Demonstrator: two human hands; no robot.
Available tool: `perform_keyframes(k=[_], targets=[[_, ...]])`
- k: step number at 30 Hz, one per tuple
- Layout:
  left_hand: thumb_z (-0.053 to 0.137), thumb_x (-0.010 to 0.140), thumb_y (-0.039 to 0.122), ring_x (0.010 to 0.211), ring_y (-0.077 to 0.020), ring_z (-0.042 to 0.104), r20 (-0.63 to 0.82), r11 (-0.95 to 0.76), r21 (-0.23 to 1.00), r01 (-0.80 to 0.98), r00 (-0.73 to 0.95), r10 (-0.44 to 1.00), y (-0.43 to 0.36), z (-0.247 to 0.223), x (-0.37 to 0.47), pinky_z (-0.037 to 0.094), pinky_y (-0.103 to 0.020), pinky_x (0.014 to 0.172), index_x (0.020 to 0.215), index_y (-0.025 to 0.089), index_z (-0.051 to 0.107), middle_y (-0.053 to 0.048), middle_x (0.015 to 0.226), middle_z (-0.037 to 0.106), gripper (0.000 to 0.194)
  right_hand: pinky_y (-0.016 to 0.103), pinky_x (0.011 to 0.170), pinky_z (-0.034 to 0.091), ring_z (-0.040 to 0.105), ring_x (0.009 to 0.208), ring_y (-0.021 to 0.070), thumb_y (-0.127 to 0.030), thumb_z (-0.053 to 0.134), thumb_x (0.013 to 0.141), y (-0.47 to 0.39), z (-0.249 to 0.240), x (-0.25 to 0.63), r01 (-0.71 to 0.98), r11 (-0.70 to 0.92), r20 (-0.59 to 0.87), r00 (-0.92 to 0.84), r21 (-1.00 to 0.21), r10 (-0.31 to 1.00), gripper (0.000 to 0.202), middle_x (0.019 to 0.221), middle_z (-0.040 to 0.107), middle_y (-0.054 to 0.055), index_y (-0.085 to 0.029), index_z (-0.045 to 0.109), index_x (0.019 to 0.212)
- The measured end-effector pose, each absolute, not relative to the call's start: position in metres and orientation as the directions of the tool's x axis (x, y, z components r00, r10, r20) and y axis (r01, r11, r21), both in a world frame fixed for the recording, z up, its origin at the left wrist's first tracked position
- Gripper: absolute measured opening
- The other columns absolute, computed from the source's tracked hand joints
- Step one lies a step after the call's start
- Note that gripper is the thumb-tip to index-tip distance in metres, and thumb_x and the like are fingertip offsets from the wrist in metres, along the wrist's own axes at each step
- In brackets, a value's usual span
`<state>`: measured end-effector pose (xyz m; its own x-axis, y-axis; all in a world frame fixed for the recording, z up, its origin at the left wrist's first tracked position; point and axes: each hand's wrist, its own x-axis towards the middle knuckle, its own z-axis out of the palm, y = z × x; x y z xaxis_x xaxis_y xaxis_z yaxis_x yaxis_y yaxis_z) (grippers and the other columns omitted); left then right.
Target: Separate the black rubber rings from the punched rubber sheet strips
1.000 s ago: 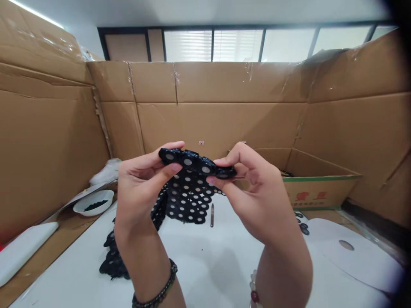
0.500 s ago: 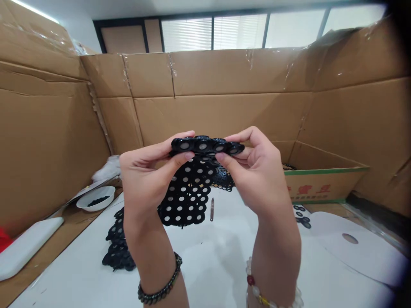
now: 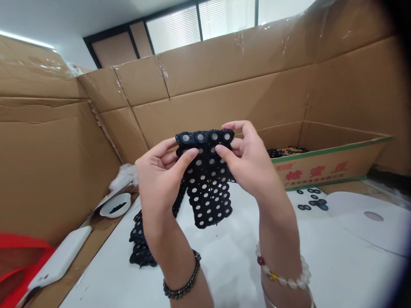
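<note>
Between my two hands hangs a black strip of linked round discs with pale centres [image 3: 199, 162]. My left hand [image 3: 163, 171] pinches its upper left edge, thumb in front and fingers behind. On the upper right edge my right hand [image 3: 253, 158] has the same kind of grip. The top row is folded over a little, facing me. The strip's lower part reaches down toward the white tabletop; whether it touches is unclear. A bunched piece of similar black discs [image 3: 141, 244] lies on the table left of my left forearm.
At the right back stands an open cardboard box [image 3: 324, 169] with black linked pieces inside. Loose black rings [image 3: 316, 201] lie before it, near a white disc with a hole [image 3: 349, 218]. Left are a white bowl [image 3: 123, 199] of small dark pieces and a white slab [image 3: 61, 256]. Cardboard walls surround the table.
The folded top of the strip has tipped so its disc faces show more toward me. The view has tilted and shifted. Both hands keep their grip.
</note>
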<state>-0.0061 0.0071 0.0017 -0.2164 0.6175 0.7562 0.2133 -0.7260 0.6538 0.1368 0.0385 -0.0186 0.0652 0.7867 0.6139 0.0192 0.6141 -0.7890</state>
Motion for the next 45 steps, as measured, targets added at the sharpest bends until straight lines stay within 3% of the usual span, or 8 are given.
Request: perform_keyframes(k=[5, 7, 14, 19, 27, 34, 40, 45], targets=[[0.085, 0.07, 0.028, 0.068, -0.0144, 0.072, 0.661, -0.616, 0.748, 0.245, -0.352, 0.662, 0.008, 0.004, -0.002, 0.045, -0.014, 0.039, 0.094, 0.021, 0.079, -0.002, 0.081, 0.079, 0.026, 0.039, 0.073, 0.052, 0.066, 0.079, 0.0199, -0.019, 0.055, 0.086, 0.039, -0.017, 0.133, -0.004, 0.616, 0.614, 0.071, -0.788, 0.786, 0.029, 0.079, 0.066, -0.002, -0.029, 0.049, 0.113], [0.086, 0.068, 0.028, 0.068, -0.0153, 0.071, 0.664, -0.616, 0.745, 0.255, -0.368, 0.651, 0.009, 0.005, -0.001, 0.04, -0.016, 0.036, 0.092, 0.021, 0.079, -0.002, 0.081, 0.079, 0.026, 0.04, 0.075, 0.051, 0.066, 0.078, 0.0195, -0.02, 0.055, 0.086, 0.041, -0.018, 0.132, -0.016, 0.617, 0.615, 0.068, -0.786, 0.785, 0.028, 0.082, 0.067, -0.001, -0.028, 0.05, 0.112], [0.086, 0.068, 0.03, 0.085, -0.0202, 0.074, 0.668, -0.654, 0.733, 0.187, -0.379, 0.64, 0.008, 0.004, 0.001, 0.053, -0.021, 0.053, 0.094, 0.021, 0.076, -0.004, 0.092, 0.079, 0.029, 0.044, 0.083, 0.054, 0.066, 0.073, 0.0188, -0.022, 0.058, 0.085, 0.047, -0.019, 0.13, -0.095, 0.606, 0.607, 0.021, -0.789, 0.794, 0.031, 0.08, 0.067, -0.001, -0.027, 0.05, 0.115], [0.079, 0.078, 0.029, 0.091, -0.0178, 0.073, 0.662, -0.697, 0.716, 0.021, -0.336, 0.67, 0.007, 0.005, 0.006, 0.059, -0.023, 0.077, 0.089, 0.022, 0.074, -0.003, 0.096, 0.078, 0.014, 0.046, 0.088, 0.055, 0.07, 0.08, 0.0213, -0.026, 0.064, 0.083, 0.043, -0.014, 0.131, -0.128, 0.62, 0.621, 0.036, -0.774, 0.783, 0.034, 0.086, 0.075, 0.002, -0.024, 0.056, 0.115], [0.076, 0.082, 0.025, 0.085, -0.0143, 0.073, 0.657, -0.689, 0.716, -0.115, -0.222, 0.72, 0.007, 0.004, 0.006, 0.057, -0.017, 0.069, 0.098, 0.021, 0.074, -0.002, 0.094, 0.076, 0.017, 0.04, 0.072, 0.057, 0.068, 0.067, 0.02, -0.019, 0.062, 0.081, 0.034, -0.01, 0.135, -0.125, 0.682, 0.673, 0.106, -0.721, 0.732, 0.029, 0.067, 0.067, -0.005, -0.027, 0.054, 0.108], [0.067, 0.088, 0.02, 0.097, -0.0153, 0.071, 0.602, -0.665, 0.698, -0.265, -0.287, 0.746, 0.007, 0.006, 0.022, 0.055, -0.022, 0.084, 0.107, 0.022, 0.07, -0.002, 0.099, 0.073, 0.019, 0.038, 0.072, 0.055, 0.069, 0.074, 0.02, -0.022, 0.062, 0.084, 0.028, -0.008, 0.133, -0.138, 0.713, 0.702, 0.124, -0.688, 0.701, 0.025, 0.074, 0.071, -0.004, -0.028, 0.054, 0.107], [0.063, 0.089, 0.016, 0.079, -0.0104, 0.069, 0.528, -0.638, 0.675, -0.37, -0.361, 0.768, 0.015, 0.006, 0.024, 0.054, -0.016, 0.071, 0.106, 0.025, 0.071, 0.001, 0.085, 0.073, 0.021, 0.034, 0.071, 0.05, 0.069, 0.079, 0.0178, -0.018, 0.063, 0.083, 0.02, -0.007, 0.132, -0.071, 0.752, 0.749, 0.069, -0.655, 0.659, 0.025, 0.084, 0.072, -0.005, -0.028, 0.05, 0.101], [0.072, 0.082, 0.02, 0.076, -0.0097, 0.068, 0.5, -0.58, 0.681, -0.446, -0.295, 0.814, 0.014, 0.005, 0.012, 0.053, -0.014, 0.067, 0.104, 0.025, 0.073, 0.001, 0.086, 0.073, 0.022, 0.031, 0.067, 0.049, 0.068, 0.077, 0.0156, -0.017, 0.063, 0.084, 0.022, -0.008, 0.128, -0.071, 0.72, 0.721, 0.009, -0.691, 0.693, 0.026, 0.082, 0.07, -0.006, -0.028, 0.048, 0.102]])
